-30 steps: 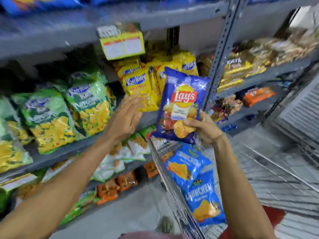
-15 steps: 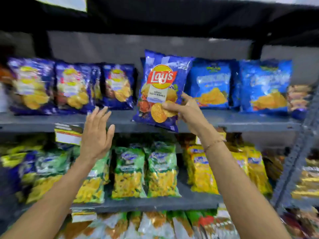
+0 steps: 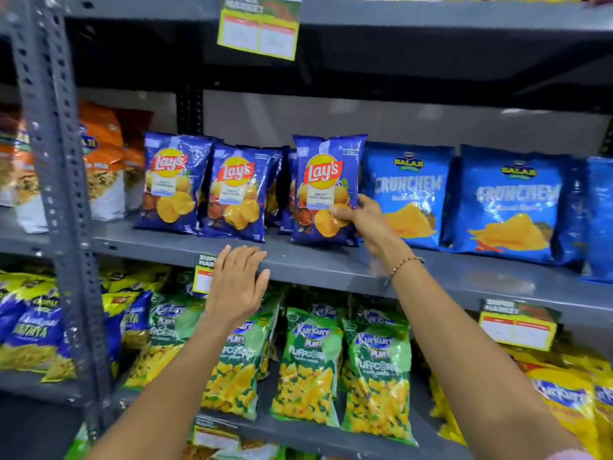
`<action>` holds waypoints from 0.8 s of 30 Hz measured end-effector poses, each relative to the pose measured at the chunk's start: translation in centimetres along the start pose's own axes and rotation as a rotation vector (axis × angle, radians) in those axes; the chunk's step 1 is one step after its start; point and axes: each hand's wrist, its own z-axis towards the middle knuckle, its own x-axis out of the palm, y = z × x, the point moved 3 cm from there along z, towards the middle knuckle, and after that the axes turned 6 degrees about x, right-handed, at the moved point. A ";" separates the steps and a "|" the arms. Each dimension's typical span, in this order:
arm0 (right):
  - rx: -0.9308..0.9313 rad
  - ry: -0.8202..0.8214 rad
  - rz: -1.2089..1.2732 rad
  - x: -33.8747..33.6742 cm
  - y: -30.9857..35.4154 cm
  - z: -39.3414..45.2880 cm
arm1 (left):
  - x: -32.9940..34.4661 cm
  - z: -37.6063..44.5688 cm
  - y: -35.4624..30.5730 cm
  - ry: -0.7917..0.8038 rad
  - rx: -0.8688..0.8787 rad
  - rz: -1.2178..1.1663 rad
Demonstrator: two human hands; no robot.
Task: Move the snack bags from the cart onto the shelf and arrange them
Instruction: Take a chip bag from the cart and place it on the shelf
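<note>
My right hand (image 3: 366, 222) grips the lower right corner of a dark blue Lay's bag (image 3: 323, 180). The bag stands upright on the grey metal shelf (image 3: 331, 263), just right of two other Lay's bags (image 3: 205, 187) and left of the light blue Crunchem bags (image 3: 408, 190). My left hand (image 3: 237, 283) is flat and empty, with fingers apart. It hovers at the front edge of that shelf, below and left of the held bag. The cart is out of view.
Green Kurkure Puffcorn bags (image 3: 308, 363) fill the shelf below, with yellow bags (image 3: 570, 400) to their right. Orange bags (image 3: 99, 161) sit at far left behind a grey perforated upright post (image 3: 63, 194). Yellow price tags (image 3: 258, 28) hang from shelf edges.
My right hand has carried the Lay's bag from the cart up to the shelf and set its base down. The left hand has risen to the shelf edge.
</note>
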 end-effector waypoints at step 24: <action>-0.205 -0.417 -0.328 -1.7 -1.7 -4.4 | 0.1 0.4 -2.4 -0.284 -0.023 -0.228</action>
